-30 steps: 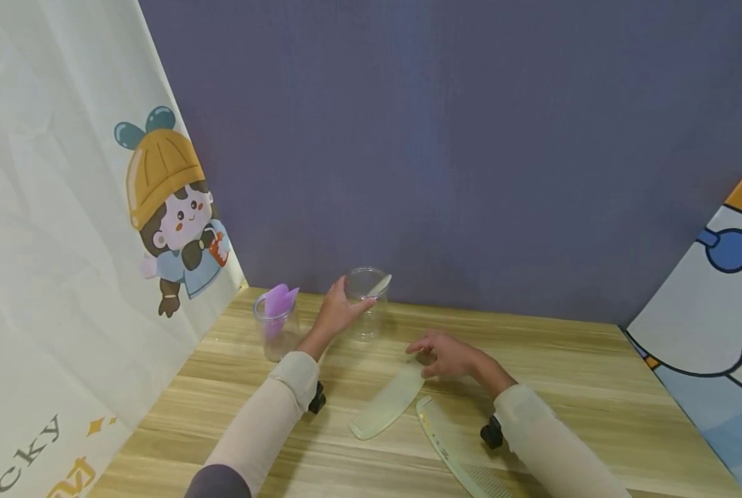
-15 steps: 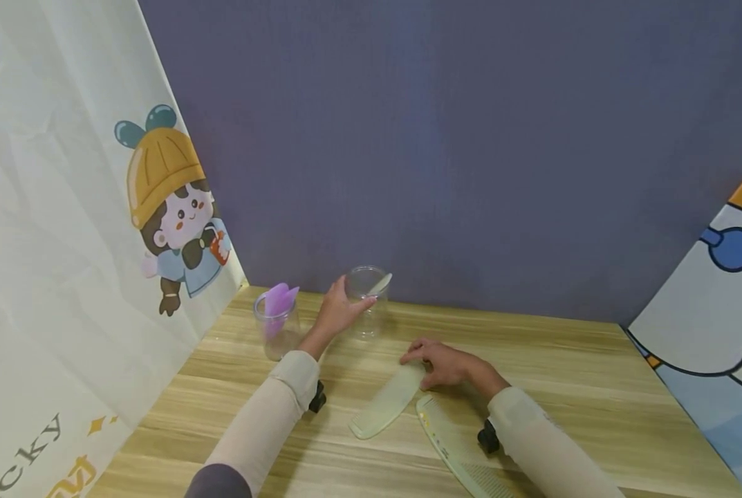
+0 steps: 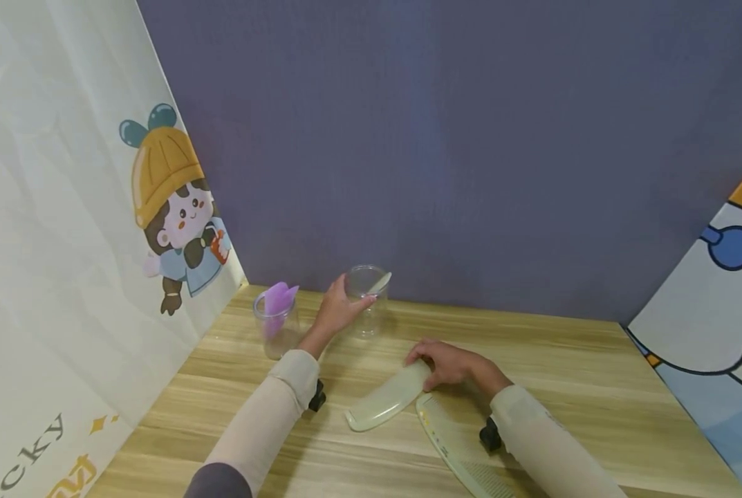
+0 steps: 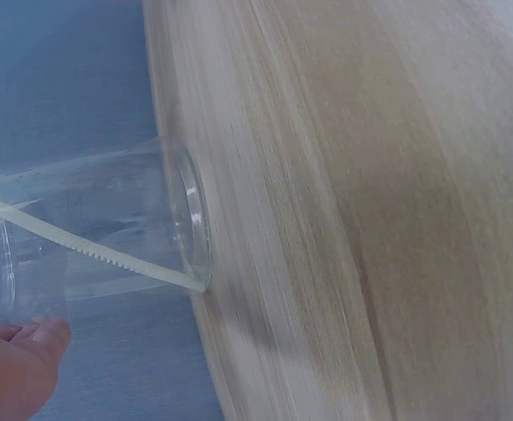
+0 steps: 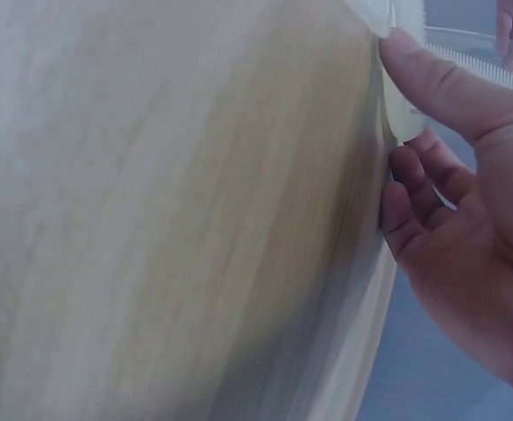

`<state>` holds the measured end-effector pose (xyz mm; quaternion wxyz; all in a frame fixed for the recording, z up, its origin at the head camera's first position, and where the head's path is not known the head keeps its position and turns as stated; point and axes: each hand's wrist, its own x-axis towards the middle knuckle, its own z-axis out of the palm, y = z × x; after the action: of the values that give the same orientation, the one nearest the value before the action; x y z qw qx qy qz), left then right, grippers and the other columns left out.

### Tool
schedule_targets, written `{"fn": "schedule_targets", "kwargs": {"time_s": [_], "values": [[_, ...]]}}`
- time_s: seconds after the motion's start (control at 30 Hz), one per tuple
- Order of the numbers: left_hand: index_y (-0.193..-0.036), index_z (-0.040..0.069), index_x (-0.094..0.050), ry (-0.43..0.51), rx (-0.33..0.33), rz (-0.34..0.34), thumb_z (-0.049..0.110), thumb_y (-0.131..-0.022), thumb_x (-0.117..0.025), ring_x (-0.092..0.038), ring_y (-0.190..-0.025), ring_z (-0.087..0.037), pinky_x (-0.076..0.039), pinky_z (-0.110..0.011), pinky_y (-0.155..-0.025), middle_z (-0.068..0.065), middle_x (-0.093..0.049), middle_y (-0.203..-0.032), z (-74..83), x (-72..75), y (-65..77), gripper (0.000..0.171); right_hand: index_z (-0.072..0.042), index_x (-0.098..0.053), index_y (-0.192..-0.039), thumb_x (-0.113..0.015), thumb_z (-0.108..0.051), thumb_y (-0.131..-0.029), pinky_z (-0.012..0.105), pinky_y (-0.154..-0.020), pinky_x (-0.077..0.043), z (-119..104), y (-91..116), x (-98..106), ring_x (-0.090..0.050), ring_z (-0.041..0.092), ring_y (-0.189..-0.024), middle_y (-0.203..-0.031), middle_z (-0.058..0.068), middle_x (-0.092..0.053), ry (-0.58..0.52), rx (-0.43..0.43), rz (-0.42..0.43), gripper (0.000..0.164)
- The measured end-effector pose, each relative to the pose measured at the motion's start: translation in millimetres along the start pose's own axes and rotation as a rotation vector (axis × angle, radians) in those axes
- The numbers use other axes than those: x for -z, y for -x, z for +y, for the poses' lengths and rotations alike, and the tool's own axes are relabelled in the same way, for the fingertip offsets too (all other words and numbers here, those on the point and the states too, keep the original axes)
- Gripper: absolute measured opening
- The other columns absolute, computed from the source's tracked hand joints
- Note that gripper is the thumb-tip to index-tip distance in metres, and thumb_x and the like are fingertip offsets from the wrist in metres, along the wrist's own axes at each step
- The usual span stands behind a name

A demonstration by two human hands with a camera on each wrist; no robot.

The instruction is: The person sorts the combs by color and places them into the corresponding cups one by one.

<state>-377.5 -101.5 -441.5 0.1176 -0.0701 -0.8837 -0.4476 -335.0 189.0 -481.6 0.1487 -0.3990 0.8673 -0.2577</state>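
My left hand (image 3: 336, 309) grips a clear plastic cup (image 3: 371, 326) near its rim, at the back of the table. Inside it leans a pale green comb (image 4: 107, 253), its teeth visible through the wall in the left wrist view. My right hand (image 3: 448, 363) pinches the far end of a second pale green comb (image 3: 388, 402), now tilted with one edge off the table. A third comb (image 3: 445, 449), larger and with small coloured marks, lies flat near my right wrist. Part of the held comb (image 5: 402, 101) shows by my thumb in the right wrist view.
Left of my left hand stands another clear cup (image 3: 265, 346) with purple pieces (image 3: 277, 304) sticking out. A dark blue wall (image 3: 445, 152) rises behind the wooden table (image 3: 551, 360). Printed white panels (image 3: 53, 228) flank it on both sides.
My right hand has come down onto the middle comb and taken hold of its far end. The comb has tilted up slightly. The left hand stays on the cup.
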Motion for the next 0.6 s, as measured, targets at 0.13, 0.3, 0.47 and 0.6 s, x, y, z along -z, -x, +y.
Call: {"fn": "schedule_targets", "kwargs": {"time_s": [0.13,0.3,0.47,0.6], "values": [[-0.155,0.0,-0.033,-0.003,0.003,0.0,0.051,-0.084,-0.079,-0.051,-0.136,-0.044,-0.044,-0.057,-0.112,-0.027,-0.048,-0.15,0.3,-0.1,0.4,0.099,-0.013,-0.063,-0.119,-0.089,-0.011,-0.075,0.022,-0.088,-0.047,2,1,0,-0.055,0.008,-0.099,-0.114,-0.001,-0.063,-0.09,-0.031,-0.003,0.051],[-0.155,0.0,-0.034,-0.006,0.004,0.001,0.051,-0.083,-0.079,-0.051,-0.135,-0.045,-0.044,-0.057,-0.113,-0.028,-0.048,-0.149,0.4,-0.2,0.1,0.099,-0.012,-0.063,-0.12,-0.084,-0.006,-0.078,0.023,-0.082,-0.048,3,3,5,-0.056,0.01,-0.092,-0.11,0.001,-0.065,-0.171,-0.066,-0.023,0.047],[-0.155,0.0,-0.034,-0.004,0.007,0.0,0.051,-0.082,-0.08,-0.052,-0.135,-0.045,-0.044,-0.058,-0.112,-0.028,-0.048,-0.149,1.6,-0.5,0.2,0.1,-0.004,-0.063,-0.119,-0.075,0.003,-0.083,0.023,-0.077,-0.052,8,8,10,-0.061,0.014,-0.089,-0.112,0.01,-0.065,-0.29,-0.081,-0.044,0.039],[-0.155,0.0,-0.034,0.001,0.015,0.001,0.051,-0.083,-0.08,-0.052,-0.134,-0.044,-0.045,-0.058,-0.111,-0.027,-0.049,-0.148,2.9,-0.1,1.0,0.099,0.005,-0.059,-0.125,-0.071,0.006,-0.085,0.021,-0.078,-0.054,16,12,11,-0.063,0.016,-0.095,-0.118,0.02,-0.064,-0.384,-0.055,-0.065,0.042]]}}
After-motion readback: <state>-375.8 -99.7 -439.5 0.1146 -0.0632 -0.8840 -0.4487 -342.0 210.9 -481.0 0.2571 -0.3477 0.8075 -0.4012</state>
